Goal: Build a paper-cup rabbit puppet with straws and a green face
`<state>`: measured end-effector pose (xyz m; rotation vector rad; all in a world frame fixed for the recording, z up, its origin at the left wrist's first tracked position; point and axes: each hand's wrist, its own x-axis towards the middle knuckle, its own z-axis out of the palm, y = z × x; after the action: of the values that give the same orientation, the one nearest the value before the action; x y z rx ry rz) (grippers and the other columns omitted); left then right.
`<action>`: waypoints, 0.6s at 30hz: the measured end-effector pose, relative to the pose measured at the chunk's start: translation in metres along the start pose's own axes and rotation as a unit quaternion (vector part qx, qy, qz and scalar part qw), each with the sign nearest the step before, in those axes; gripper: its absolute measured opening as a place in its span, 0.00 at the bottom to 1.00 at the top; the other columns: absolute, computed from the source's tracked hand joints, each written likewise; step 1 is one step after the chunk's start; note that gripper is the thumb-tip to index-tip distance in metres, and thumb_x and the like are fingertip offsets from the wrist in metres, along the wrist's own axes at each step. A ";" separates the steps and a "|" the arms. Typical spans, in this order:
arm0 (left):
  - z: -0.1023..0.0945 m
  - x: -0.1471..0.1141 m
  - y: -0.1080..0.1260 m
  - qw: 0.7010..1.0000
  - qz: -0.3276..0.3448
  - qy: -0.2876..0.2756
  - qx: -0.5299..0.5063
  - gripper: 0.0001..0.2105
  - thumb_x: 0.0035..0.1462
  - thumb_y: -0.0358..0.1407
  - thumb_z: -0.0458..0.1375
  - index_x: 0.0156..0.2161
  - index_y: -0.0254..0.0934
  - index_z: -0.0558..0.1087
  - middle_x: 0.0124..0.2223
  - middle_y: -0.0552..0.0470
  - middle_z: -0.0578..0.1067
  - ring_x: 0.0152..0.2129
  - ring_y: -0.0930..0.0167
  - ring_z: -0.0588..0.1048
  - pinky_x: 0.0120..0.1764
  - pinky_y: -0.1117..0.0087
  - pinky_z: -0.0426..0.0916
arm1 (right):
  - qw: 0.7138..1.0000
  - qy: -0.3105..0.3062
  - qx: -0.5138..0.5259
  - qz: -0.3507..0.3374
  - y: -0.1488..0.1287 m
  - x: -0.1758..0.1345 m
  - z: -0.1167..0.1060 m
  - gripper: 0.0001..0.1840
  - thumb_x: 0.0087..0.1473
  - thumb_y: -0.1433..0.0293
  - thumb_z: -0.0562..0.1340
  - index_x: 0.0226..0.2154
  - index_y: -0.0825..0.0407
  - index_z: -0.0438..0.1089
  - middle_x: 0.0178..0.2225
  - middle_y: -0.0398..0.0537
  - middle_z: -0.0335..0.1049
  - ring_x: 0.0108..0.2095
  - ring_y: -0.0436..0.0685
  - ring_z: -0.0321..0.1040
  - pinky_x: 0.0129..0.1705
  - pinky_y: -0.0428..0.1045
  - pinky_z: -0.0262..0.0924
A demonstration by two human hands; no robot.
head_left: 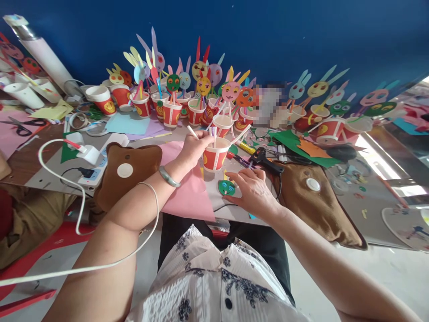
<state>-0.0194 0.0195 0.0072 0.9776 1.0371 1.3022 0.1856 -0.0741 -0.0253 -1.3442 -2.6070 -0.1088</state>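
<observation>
My left hand (pixel 196 150) is closed at the left rim of a red-and-white paper cup (pixel 214 160) standing on the table. A short pale purple-and-white stick (pixel 213 133) stands up in the cup beside my fingertips. White paper strips stick out on both sides of the cup, the right strip (pixel 241 133) slanting upward. In front of the cup, my right hand (pixel 253 190) pinches the right edge of a round green paper face (pixel 226 187) with blue eyes, low over the table.
Finished cups with rabbit-eared paper faces (pixel 203 86) line the blue wall. A black glue gun (pixel 266 161) lies right of the cup. Brown plush pads (pixel 134 172) flank my arms. A white cable (pixel 157 201) crosses my left forearm from a power strip (pixel 102 163). Pink paper (pixel 184 197) lies underneath.
</observation>
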 end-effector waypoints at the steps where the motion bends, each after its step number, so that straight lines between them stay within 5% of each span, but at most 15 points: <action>1: 0.000 0.000 0.000 1.000 0.002 -0.001 0.001 0.09 0.51 0.26 0.60 0.22 0.34 0.67 0.20 0.58 0.66 0.19 0.78 0.63 0.26 0.73 0.55 | 1.000 -0.016 -0.004 -0.009 0.001 0.004 -0.002 0.28 0.56 0.61 0.67 0.56 0.54 0.66 0.38 0.53 0.78 0.45 0.64 0.69 0.49 0.57 0.48; 8: -0.002 0.000 -0.002 1.000 0.004 -0.013 -0.001 0.10 0.50 0.25 0.59 0.21 0.35 0.65 0.20 0.59 0.64 0.19 0.79 0.60 0.26 0.73 0.53 | 0.991 -0.104 -0.074 -0.042 -0.007 0.026 -0.013 0.29 0.49 0.66 0.67 0.54 0.54 0.67 0.32 0.51 0.75 0.38 0.63 0.67 0.45 0.54 0.45; 18: -0.004 0.003 -0.001 1.000 0.018 -0.008 -0.012 0.09 0.50 0.27 0.61 0.22 0.35 0.67 0.21 0.58 0.64 0.21 0.77 0.62 0.29 0.72 0.56 | 0.988 -0.118 -0.080 -0.066 -0.009 0.030 -0.016 0.17 0.44 0.70 0.64 0.41 0.54 0.69 0.30 0.50 0.75 0.37 0.63 0.68 0.47 0.55 0.46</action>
<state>-0.0233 0.0223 0.0051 0.9893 0.9938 1.3315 0.1635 -0.0582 -0.0029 -1.3039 -2.9429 -0.1942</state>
